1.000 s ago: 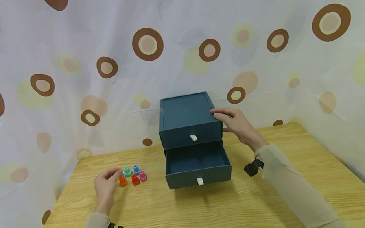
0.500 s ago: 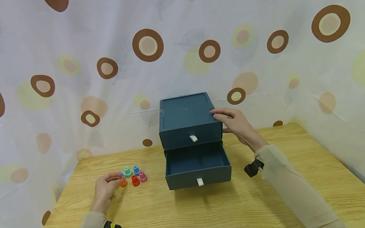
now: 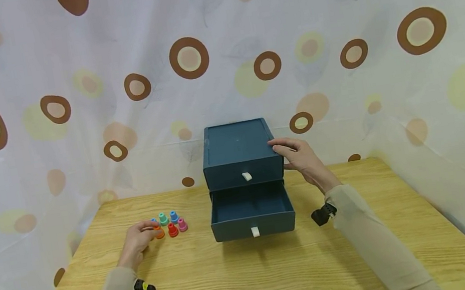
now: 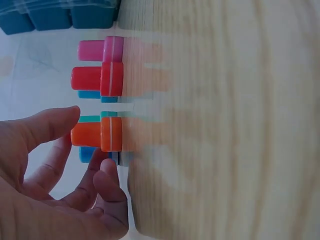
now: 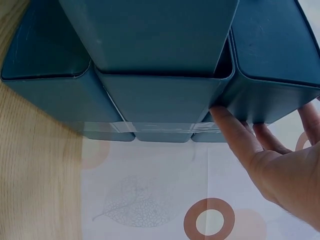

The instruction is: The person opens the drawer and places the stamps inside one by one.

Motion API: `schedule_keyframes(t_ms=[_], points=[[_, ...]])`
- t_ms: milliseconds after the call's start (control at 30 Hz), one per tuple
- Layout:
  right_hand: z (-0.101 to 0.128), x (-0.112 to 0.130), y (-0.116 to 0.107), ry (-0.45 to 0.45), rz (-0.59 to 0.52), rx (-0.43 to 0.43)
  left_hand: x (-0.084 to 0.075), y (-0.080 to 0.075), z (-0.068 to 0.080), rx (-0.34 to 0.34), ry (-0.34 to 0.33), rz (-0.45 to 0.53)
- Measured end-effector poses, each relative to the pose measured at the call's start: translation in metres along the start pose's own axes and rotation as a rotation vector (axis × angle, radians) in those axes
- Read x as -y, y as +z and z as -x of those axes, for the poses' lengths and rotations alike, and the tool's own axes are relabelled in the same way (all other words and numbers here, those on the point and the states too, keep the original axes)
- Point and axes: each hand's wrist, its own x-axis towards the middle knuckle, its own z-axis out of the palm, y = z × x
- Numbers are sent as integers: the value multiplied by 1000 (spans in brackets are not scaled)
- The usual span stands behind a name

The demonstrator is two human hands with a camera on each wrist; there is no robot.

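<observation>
Curled round the narrow top of an orange toy stamp point(image 4: 87, 134) are the thumb and forefinger of my left hand point(image 3: 136, 242); the forefinger's tip is hidden behind the stamp. A red stamp point(image 3: 173, 229), a pink stamp point(image 3: 183, 225), a green stamp point(image 3: 163, 219) and blue stamps point(image 3: 174, 217) stand close by on the table. My right hand point(image 3: 303, 156) rests against the right side and top edge of a dark blue drawer cabinet point(image 3: 238, 141), its fingers fairly straight. The cabinet's lower drawer point(image 3: 232, 228) is pulled out with nothing seen in it.
The upper drawer point(image 3: 224, 177) is closed and has a white pull tab point(image 3: 247, 176). Another white tab point(image 3: 255, 231) is on the lower drawer. The wooden table point(image 3: 254, 283) ends at a spotted curtain point(image 3: 212, 16) at the back and sides.
My left hand has come down and right onto the orange stamp, which has shifted slightly right. The right hand and the cabinet have stayed where they were.
</observation>
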Motion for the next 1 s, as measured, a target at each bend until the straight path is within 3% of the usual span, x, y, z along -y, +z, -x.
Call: schedule_keyframes(t_ms=[500, 1000], points=[[1, -1, -1, -12, -2, 3, -3, 3, -2, 18, -39, -13], [1, 0, 0, -13, -10, 13, -3, 0, 1, 41, -14, -77]])
